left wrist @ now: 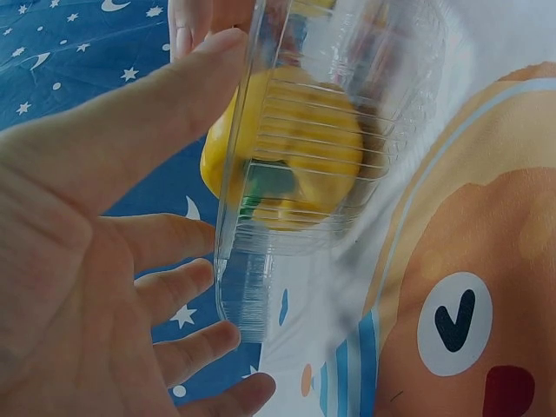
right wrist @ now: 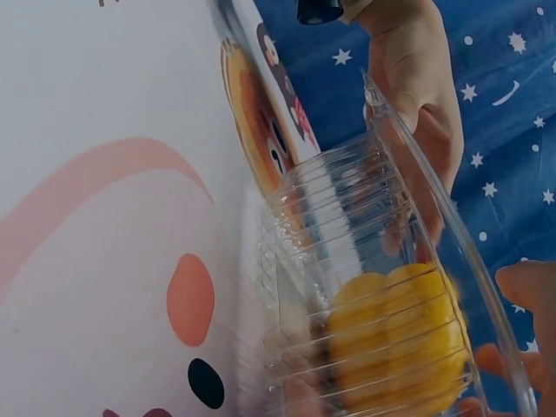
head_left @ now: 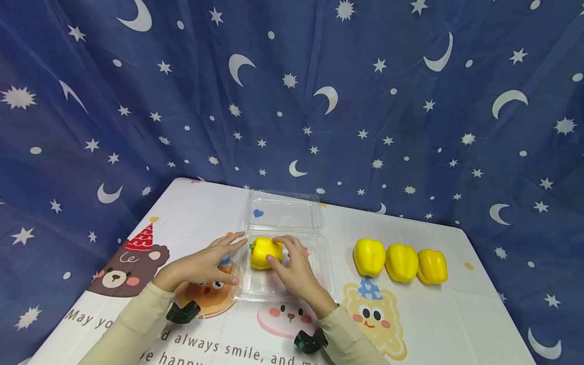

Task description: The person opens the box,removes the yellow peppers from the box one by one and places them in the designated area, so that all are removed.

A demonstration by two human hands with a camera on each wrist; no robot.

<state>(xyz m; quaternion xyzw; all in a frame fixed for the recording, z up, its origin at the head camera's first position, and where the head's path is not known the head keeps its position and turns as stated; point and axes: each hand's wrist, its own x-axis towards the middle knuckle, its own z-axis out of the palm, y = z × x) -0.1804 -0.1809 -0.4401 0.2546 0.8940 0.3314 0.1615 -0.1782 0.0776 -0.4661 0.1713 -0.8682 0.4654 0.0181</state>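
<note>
A yellow bell pepper [head_left: 264, 253] with a green stem lies on its side in the left part of a clear plastic clamshell box [head_left: 255, 289], its stem pointing left. My right hand [head_left: 296, 268] reaches over the box and holds the pepper at its right side, thumb in front and fingers behind. Along the box's left rim, my left hand [head_left: 205, 262] is spread, with thumb and fingers nearly straight. In the left wrist view, the left thumb and fingertips [left wrist: 201, 274] come right up to the rim. Through the ribbed wall the pepper [right wrist: 400, 339] shows in the right wrist view.
The box's lid [head_left: 283, 213] is folded back toward the curtain [head_left: 292, 101]. To the right, three more yellow bell peppers [head_left: 401, 262] stand in a row on the white printed tablecloth [head_left: 474, 314]. Dark wrist devices [head_left: 182, 313] sit under both forearms.
</note>
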